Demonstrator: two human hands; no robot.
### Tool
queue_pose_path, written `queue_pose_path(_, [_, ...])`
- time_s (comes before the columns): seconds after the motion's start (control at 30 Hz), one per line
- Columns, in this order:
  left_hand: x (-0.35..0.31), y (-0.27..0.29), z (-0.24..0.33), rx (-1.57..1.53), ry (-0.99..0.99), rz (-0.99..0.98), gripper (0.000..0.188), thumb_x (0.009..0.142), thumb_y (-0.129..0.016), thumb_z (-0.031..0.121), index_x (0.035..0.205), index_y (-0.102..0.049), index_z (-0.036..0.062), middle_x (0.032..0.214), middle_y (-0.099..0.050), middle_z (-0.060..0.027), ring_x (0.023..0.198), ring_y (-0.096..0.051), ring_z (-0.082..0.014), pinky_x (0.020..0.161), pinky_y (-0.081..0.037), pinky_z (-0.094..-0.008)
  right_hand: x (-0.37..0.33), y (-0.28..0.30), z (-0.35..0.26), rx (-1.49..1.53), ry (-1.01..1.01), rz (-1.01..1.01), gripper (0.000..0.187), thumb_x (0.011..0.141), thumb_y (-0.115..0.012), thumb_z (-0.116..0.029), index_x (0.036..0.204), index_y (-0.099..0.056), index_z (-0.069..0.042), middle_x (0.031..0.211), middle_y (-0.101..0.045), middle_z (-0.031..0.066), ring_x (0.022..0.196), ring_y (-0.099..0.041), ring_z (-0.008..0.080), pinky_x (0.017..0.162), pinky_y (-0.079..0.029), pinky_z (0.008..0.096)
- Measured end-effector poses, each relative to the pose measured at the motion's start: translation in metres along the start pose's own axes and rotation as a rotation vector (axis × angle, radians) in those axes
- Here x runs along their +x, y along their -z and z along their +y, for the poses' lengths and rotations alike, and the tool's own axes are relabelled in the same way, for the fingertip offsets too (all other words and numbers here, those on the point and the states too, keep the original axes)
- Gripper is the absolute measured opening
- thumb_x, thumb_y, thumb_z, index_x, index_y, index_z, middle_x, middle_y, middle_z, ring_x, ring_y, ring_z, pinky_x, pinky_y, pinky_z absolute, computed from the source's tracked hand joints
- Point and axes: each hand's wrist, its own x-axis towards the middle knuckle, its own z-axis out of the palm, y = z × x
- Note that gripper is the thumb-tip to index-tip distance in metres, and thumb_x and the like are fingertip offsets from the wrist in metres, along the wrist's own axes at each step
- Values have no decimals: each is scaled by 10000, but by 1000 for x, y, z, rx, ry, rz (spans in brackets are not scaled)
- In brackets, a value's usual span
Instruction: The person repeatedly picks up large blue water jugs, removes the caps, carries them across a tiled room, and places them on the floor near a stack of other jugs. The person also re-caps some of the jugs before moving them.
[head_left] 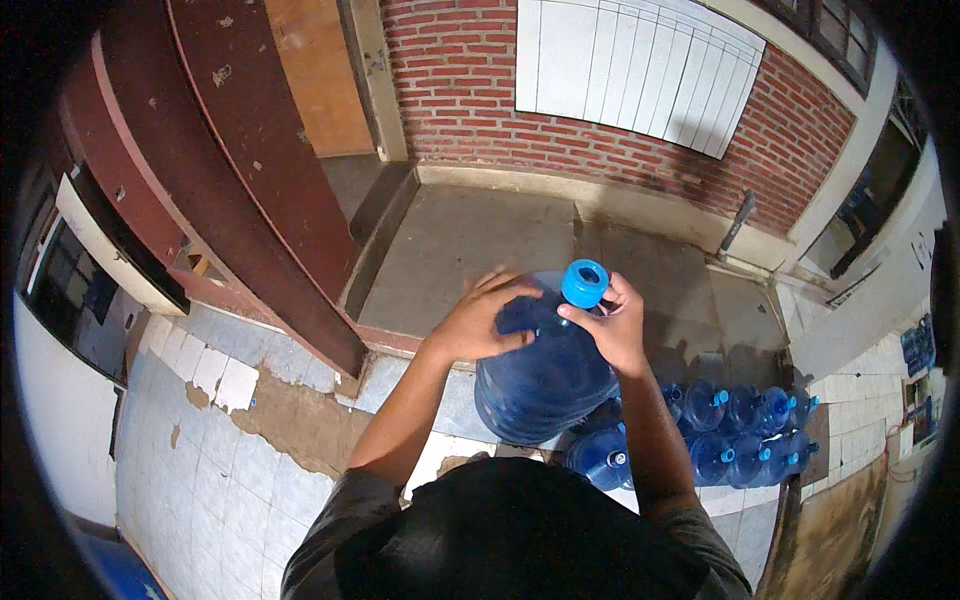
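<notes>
While the right hand (620, 325) pinches the collar (583, 295) and the left hand (490, 318) is spread, the jug (545, 385), by the slab's (450, 240) near edge, is apparently being steadied, which calls for balanced support next.

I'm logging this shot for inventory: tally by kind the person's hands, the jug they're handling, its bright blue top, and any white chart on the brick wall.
Hands: 2 (left hand, right hand)
Large blue jug: 1
Bright blue top: 1
White lined chart: 1
Total: 5
</notes>
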Motion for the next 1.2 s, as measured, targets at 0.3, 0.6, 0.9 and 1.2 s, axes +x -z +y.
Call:
queue_pose_path(0.3, [41, -33, 37, -494, 322, 75, 572, 733, -784, 370, 1140, -567, 32, 1028, -658, -194, 955, -655, -320, 840, -496, -380, 2, -22, 8, -754, 258, 335, 415, 616, -844, -150, 917, -597, -4, 875, -676, 213, 844, -669, 362, 769, -528, 407])
queue_pose_path(0.6, [44, -59, -4, -701, 240, 262, 340, 791, -754, 234, 1013, -605, 24, 855, -651, -35, 803, -583, -116, 755, -483, -295, -9, -24, 14, -593, 326, 222, 454, 641, -823, -112, 1035, -618, -16, 963, -648, 153, 918, -619, 330, 825, -484, 406])
queue_pose_path(0.9, [44, -59, 4, -611, 364, 270, 219, 830, -671, 207, 927, -639, 14, 824, -642, -50, 770, -581, -124, 705, -479, -287, -22, -42, 27, -514, 222, 308, 415, 653, -792, -101, 1034, -642, -36, 1019, -664, 155, 951, -620, 356, 879, -450, 432])
queue_pose_path(1.2, [21, -73, -14, -594, 389, 529, 302, 881, -655, 284, 940, -613, -9, 767, -639, -75, 715, -583, -132, 673, -485, -297, -37, -76, 33, -665, 239, 401, 391, 736, -723, -157, 1094, -602, -55, 1020, -638, 126, 958, -580, 339, 842, -409, 450])
